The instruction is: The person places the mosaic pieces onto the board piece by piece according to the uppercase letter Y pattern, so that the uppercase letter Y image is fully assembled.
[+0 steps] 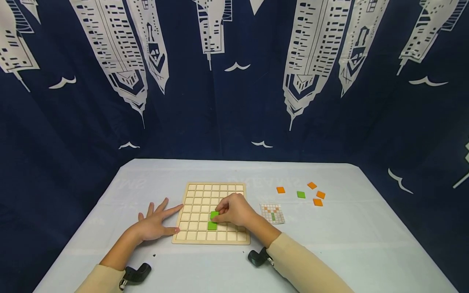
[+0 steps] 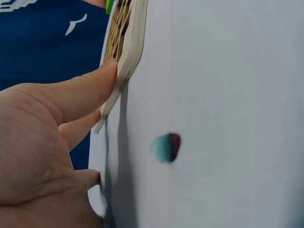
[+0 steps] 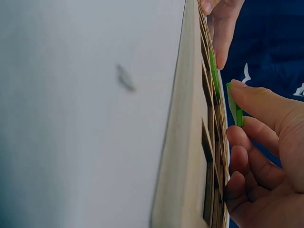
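A square wooden grid board (image 1: 205, 243) lies on the white table. One green tile (image 1: 212, 226) sits in a cell near the board's lower middle. My right hand (image 1: 236, 209) is over the board and pinches a second green tile (image 3: 236, 107) between thumb and index finger. In the right wrist view this tile is tilted, just off the grid, close to the seated one. At the board's left edge my left hand (image 1: 152, 226) rests with fingers spread; its thumb (image 2: 107, 78) and index fingertip touch the rim.
Right of the board lies a small pattern card (image 1: 272, 218) with orange and green squares. Beyond it are several loose orange tiles (image 1: 280, 190) and a single green tile (image 1: 301, 194). A dark speck (image 1: 154, 255) lies on the table near the left wrist.
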Demonstrator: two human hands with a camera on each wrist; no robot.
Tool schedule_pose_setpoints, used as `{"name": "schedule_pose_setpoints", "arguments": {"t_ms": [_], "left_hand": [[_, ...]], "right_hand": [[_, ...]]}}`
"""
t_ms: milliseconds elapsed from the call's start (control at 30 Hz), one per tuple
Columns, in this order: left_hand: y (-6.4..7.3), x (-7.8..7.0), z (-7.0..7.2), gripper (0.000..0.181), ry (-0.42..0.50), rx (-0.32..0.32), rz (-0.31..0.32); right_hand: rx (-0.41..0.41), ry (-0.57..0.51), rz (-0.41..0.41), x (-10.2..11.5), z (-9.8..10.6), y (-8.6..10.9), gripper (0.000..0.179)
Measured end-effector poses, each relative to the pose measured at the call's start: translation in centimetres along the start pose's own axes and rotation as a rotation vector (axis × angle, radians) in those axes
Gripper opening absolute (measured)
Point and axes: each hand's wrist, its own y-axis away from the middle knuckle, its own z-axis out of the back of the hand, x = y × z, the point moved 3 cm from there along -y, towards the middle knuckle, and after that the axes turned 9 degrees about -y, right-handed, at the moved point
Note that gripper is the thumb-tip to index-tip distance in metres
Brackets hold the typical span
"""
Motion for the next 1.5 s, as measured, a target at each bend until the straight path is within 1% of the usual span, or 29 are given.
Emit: {"name": "schedule_pose_setpoints", "arguments": {"t_ms": [467,1067,1300,1500], "left_hand": [[0.02,0.06,-0.02,0.086,-0.004,0.000,-0.006],[0.07,-0.04,0.02,0.086,-0.008,-0.004,-0.009],[0.13,-0.17,0.12,0.086,-0.004,-0.004,-0.009],[0.20,-0.23,0.17,0.086,0.000,0.000,-0.012]], "right_hand": [[0.000,0.026,-0.023,0.08,-0.35,-0.31,0.023],[0.016,0.032,-0.055,-0.02,-0.61,-0.52,0.019],[0.022,0.063,-0.029,0.30,-0.53,-0.57,0.020],[0.025,0.051,-0.033,0.31,-0.51,-0.51,0.021]]}}
